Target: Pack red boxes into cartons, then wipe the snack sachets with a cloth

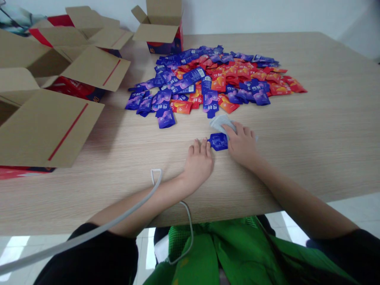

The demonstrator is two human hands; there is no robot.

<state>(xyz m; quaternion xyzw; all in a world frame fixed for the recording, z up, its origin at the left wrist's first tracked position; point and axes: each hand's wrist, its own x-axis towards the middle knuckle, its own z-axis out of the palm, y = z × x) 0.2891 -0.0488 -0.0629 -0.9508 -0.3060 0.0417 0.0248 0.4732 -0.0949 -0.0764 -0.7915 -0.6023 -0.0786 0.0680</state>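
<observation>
We see the right hand lying palm down on a pale cloth, the fingers spread over it and pressing it to the table; its thumb side touches a single blue sachet that lies flat between the two hands. The left hand rests flat just beside the sachet, fingertips at its left edge, and seems to steady it without closing around it; we cannot tell for sure whether the fingers press on the foil or only on the wood, because the angle is low. Beyond the hands, a wide pile of blue and orange sachets spreads over the middle of the table, well apart from the single one. On the left stand several open cardboard boxes, and one more open box is at the far edge near the wall. A grey cable runs over the left forearm. In our judgement, wiping goes best when the left fingers keep the sachet fixed and flat, and the cloth passes over it in one light stroke so that it does not slide toward the pile.
</observation>
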